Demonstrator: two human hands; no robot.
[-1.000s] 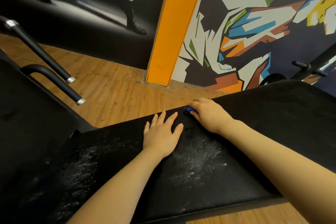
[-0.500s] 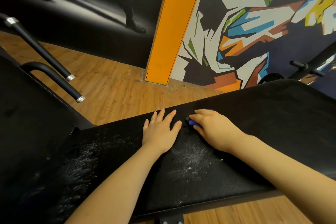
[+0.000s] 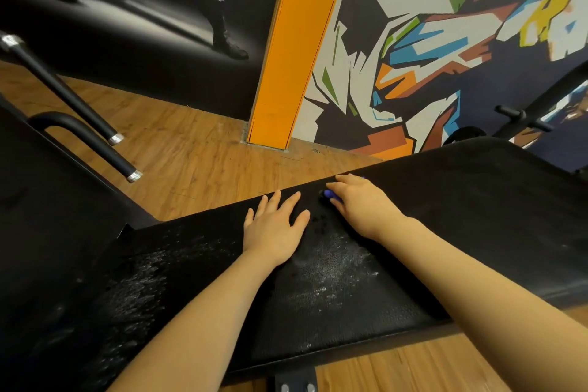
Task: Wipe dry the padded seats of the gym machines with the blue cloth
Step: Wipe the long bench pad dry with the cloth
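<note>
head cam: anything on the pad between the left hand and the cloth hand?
Only bare black padded seat with a few dark droplets, in the head view. The left hand lies flat; the right hand covers the blue cloth.

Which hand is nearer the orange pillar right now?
Right, narrowly. The right hand holds the blue cloth at the pad's far edge, below the orange pillar; the left hand lies flat, nearer the person.

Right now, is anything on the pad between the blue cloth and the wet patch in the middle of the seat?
Nothing visible. The right hand holds the blue cloth near the padded seat's far edge; the wet patch lies just nearer. The left hand rests flat beside that path, not across it.
</note>
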